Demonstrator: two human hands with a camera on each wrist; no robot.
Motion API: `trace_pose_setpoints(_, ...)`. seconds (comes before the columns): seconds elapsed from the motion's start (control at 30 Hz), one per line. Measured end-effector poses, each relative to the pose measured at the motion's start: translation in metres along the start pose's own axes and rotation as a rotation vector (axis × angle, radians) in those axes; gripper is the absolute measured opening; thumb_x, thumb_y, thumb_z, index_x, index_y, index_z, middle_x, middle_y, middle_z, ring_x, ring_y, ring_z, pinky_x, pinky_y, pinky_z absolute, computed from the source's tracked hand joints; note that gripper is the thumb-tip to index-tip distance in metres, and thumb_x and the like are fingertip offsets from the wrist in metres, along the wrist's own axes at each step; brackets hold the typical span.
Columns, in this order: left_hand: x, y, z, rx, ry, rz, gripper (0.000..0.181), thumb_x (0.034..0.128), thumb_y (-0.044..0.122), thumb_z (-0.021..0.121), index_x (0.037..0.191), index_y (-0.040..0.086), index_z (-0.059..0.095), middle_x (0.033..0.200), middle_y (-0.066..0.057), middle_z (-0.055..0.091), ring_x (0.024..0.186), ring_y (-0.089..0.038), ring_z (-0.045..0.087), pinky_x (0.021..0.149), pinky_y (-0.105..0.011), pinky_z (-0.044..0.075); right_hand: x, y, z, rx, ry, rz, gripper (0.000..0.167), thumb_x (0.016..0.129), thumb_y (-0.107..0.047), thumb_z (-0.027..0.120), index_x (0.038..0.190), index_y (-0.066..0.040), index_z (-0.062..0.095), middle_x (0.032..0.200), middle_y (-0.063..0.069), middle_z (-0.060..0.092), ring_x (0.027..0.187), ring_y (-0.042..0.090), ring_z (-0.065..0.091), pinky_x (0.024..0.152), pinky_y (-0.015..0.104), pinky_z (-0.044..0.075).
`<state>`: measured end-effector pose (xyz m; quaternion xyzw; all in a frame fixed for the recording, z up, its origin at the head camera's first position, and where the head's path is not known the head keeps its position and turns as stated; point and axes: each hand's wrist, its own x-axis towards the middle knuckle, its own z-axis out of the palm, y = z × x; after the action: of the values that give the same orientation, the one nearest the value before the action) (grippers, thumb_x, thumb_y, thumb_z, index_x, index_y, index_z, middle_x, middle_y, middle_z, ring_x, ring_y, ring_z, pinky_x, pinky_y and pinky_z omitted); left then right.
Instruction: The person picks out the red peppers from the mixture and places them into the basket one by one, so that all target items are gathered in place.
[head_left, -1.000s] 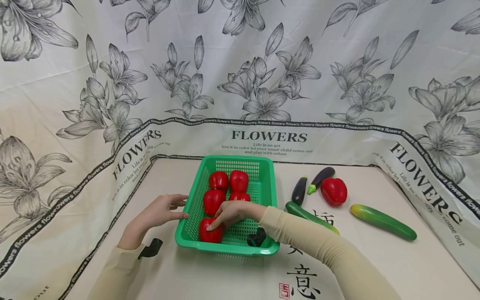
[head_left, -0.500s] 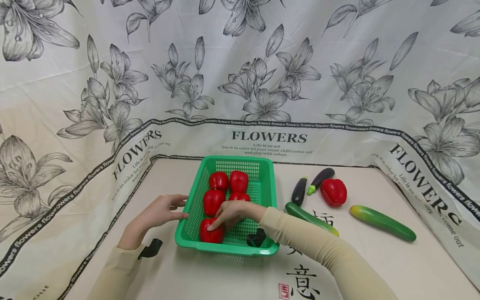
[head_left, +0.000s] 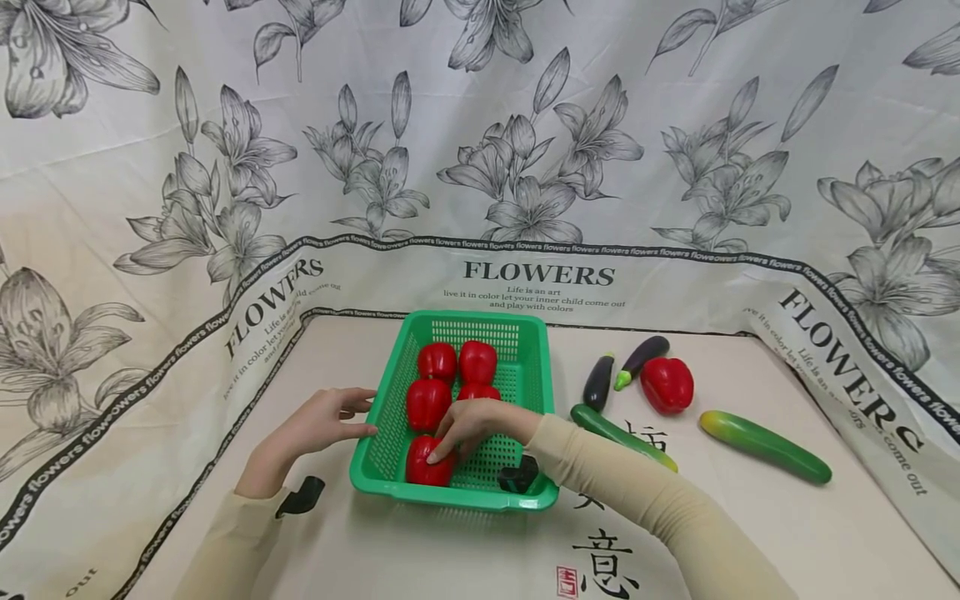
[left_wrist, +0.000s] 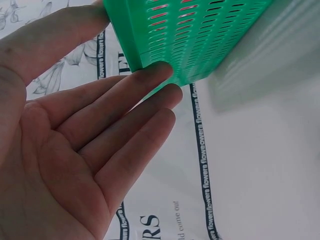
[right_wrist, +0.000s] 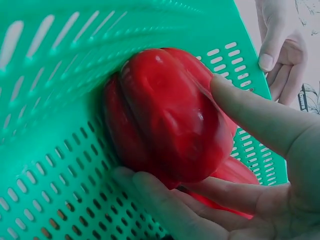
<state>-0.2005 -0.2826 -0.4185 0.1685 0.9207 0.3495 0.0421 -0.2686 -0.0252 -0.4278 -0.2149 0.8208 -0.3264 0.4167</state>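
Observation:
A green perforated basket (head_left: 450, 494) holds several red bell peppers. Inside its near left part, my right hand (head_left: 483, 419) grips one red bell pepper (right_wrist: 170, 117), thumb on one side and fingers curled along the other and underneath. Behind that pepper lie a middle bell pepper (head_left: 428, 404) and two far ones, with another partly hidden by the right hand. At the basket's left rim, my left hand (head_left: 318, 419) rests its fingertips against the outside wall. Its fingers look extended in the left wrist view, where the basket wall (left_wrist: 200, 37) fills the top.
Right of the basket lie two eggplants (head_left: 598, 383), a loose red bell pepper (head_left: 667, 385), a cucumber (head_left: 622, 433) partly behind the right sleeve, and a larger yellow-tipped cucumber (head_left: 767, 446). A floral curtain (head_left: 525, 167) surrounds the table.
My right hand and the gripped bell pepper have shifted slightly to the right inside the basket. The left hand and the basket have stayed in place.

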Motion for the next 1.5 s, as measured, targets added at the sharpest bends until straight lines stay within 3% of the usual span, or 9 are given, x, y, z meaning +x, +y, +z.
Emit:
trace_pose_setpoints(0.17,0.0,0.0,0.0,0.001,0.0,-0.003,0.058,0.0833,0.026,0.073,0.13,-0.003,0.053,0.119,-0.017,0.065,0.11,-0.036,0.062,0.094,-0.049,0.051,-0.007,0.002,-0.003,0.036,-0.006,0.012,0.055,0.077,-0.018,0.079,0.123,0.003,0.058,0.106,0.009,0.064,0.084,0.021,0.066,0.085,0.04,0.057)
trace_pose_setpoints(0.37,0.0,0.001,-0.003,0.013,0.0,0.003,0.058,0.0833,0.026,0.073,0.13,-0.003,0.053,0.117,-0.017,0.066,0.109,-0.035,0.062,0.094,-0.049,0.051,-0.012,0.006,-0.008,0.032,-0.009,-0.008,0.049,0.078,-0.017,0.078,0.12,0.004,0.061,0.095,0.006,0.069,0.081,0.018,0.067,0.086,0.039,0.056)
trace_pose_setpoints(0.5,-0.001,0.001,-0.004,0.014,-0.003,0.004,0.058,0.0834,0.025,0.073,0.13,-0.004,0.053,0.117,-0.017,0.066,0.109,-0.035,0.062,0.094,-0.048,0.051,-0.014,0.008,-0.011,0.052,-0.048,-0.014,0.05,0.08,-0.017,0.076,0.121,0.005,0.06,0.096,0.007,0.069,0.083,0.018,0.068,0.089,0.041,0.055)
trace_pose_setpoints(0.73,-0.001,-0.001,-0.003,0.006,-0.002,-0.008,0.059,0.0835,0.027,0.073,0.13,-0.003,0.053,0.118,-0.017,0.065,0.11,-0.036,0.061,0.094,-0.049,0.051,-0.009,0.008,-0.012,0.183,-0.151,0.042,0.058,0.084,-0.013,0.072,0.132,0.009,0.048,0.107,0.012,0.066,0.094,0.028,0.069,0.094,0.044,0.052)
trace_pose_setpoints(0.9,-0.001,-0.003,-0.001,0.001,-0.006,-0.012,0.059,0.0837,0.027,0.072,0.131,-0.002,0.053,0.12,-0.017,0.064,0.111,-0.036,0.061,0.095,-0.049,0.05,-0.005,0.007,-0.012,0.205,-0.197,0.079,0.036,0.085,-0.014,0.07,0.116,0.004,0.062,0.1,0.015,0.071,0.1,0.031,0.068,0.097,0.044,0.05)
trace_pose_setpoints(1.03,0.0,-0.002,-0.001,-0.002,-0.001,-0.007,0.059,0.0837,0.027,0.072,0.131,-0.003,0.053,0.12,-0.017,0.064,0.111,-0.036,0.061,0.095,-0.049,0.05,-0.001,0.006,-0.01,0.232,-0.215,0.092,0.022,0.085,-0.013,0.07,0.103,0.001,0.067,0.098,0.015,0.072,0.093,0.026,0.07,0.097,0.042,0.049)
trace_pose_setpoints(1.17,0.0,-0.001,0.0,0.001,0.0,-0.005,0.058,0.0836,0.026,0.072,0.13,-0.002,0.053,0.119,-0.016,0.065,0.109,-0.035,0.062,0.094,-0.049,0.051,0.002,0.005,-0.007,0.262,-0.225,0.075,0.025,0.086,-0.011,0.07,0.106,0.003,0.066,0.1,0.015,0.071,0.09,0.022,0.07,0.095,0.041,0.051)
trace_pose_setpoints(1.5,0.0,-0.001,0.0,0.006,0.001,0.006,0.058,0.0835,0.026,0.072,0.13,-0.004,0.053,0.118,-0.017,0.065,0.109,-0.034,0.062,0.093,-0.049,0.051,0.002,0.005,-0.007,0.273,-0.267,0.048,0.038,0.088,-0.008,0.066,0.12,0.008,0.058,0.104,0.018,0.07,0.103,0.03,0.067,0.095,0.041,0.051)
